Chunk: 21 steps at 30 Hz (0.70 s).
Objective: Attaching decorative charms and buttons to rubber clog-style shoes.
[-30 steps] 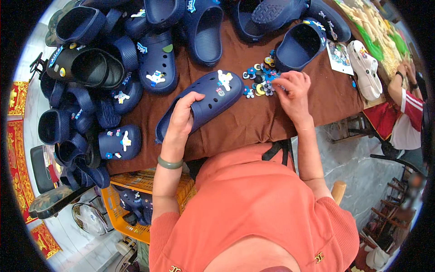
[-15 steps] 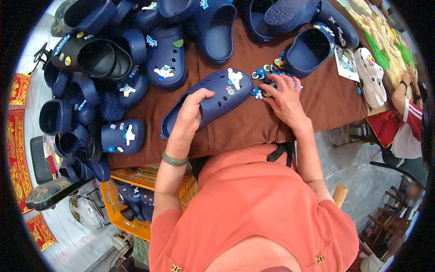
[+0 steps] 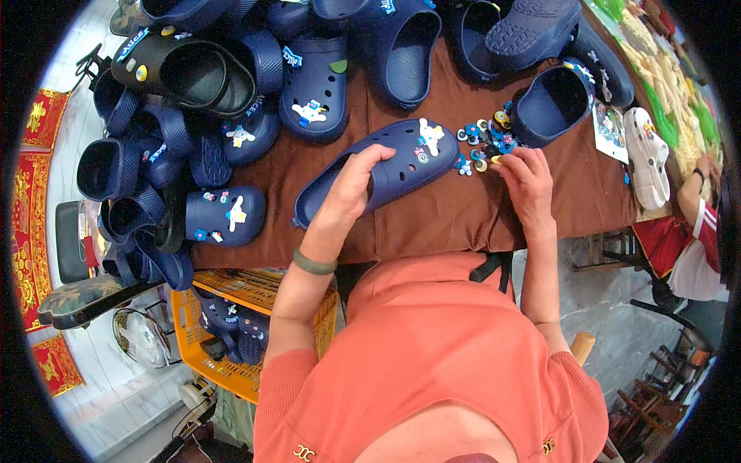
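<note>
My left hand (image 3: pixel 350 187) is closed around the side of a navy clog (image 3: pixel 401 171), its thumb over the upper. The clog lies tilted on the brown cloth, toe to the right, with a white character charm and a small swirl charm on it. Beyond the toe is a small pile of shoe charms (image 3: pixel 480 142) in blue, black, white and yellow. At the pile's near right edge, my right hand (image 3: pixel 528 185) pinches a small shoe charm (image 3: pixel 495 160) with a pale yellow part showing; the fingers hide most of it.
Navy clogs (image 3: pixel 312 96) and a black one (image 3: pixel 181 73) crowd the left and far side. A navy clog (image 3: pixel 549 106), printed card (image 3: pixel 610 131) and white clog (image 3: pixel 647 158) stand right. An orange crate (image 3: pixel 189 339) holds clogs below. Another person's arm (image 3: pixel 692 193) shows far right.
My right hand has drawn back from over the charms toward the near right, and its spread fingers have come together in a pinch. The whole view has shifted slightly; my left hand keeps the clog.
</note>
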Available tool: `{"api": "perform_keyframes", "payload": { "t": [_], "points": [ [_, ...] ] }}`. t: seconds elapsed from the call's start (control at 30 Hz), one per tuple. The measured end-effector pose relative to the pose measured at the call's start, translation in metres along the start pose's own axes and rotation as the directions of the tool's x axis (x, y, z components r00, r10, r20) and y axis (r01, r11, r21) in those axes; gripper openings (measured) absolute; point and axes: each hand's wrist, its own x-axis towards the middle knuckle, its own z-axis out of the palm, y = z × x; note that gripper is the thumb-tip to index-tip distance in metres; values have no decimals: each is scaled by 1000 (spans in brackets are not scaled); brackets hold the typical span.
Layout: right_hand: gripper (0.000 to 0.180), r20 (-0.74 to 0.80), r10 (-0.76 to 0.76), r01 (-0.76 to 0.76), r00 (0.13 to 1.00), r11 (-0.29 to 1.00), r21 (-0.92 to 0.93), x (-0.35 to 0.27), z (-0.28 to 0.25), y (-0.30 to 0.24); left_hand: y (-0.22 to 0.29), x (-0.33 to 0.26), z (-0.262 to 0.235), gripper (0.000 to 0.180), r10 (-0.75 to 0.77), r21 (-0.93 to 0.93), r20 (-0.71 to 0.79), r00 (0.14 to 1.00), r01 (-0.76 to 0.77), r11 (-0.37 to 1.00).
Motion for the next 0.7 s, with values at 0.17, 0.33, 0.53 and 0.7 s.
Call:
{"api": "perform_keyframes", "payload": {
  "t": [0.17, 0.33, 0.53, 0.7],
  "points": [
    [10, 142, 530, -447, 836, 508, 736, 2, 7, -22, -3, 13, 7, 28, -1, -36, -15, 1000, 0, 999],
    [19, 515, 534, -535, 671, -132, 834, 11, 16, -46, -4, 20, 19, 27, -1, -15, 7, 1000, 1, 1000],
    [18, 545, 442, -556, 712, -119, 823, 14, 26, -73, -6, 19, 18, 27, 40, 9, 11, 999, -40, 999],
    [17, -18, 240, -155, 971, 681, 716, 26, 44, -84, -11, 24, 12, 27, 109, 44, 60, 992, -111, 993]
  ]
}}
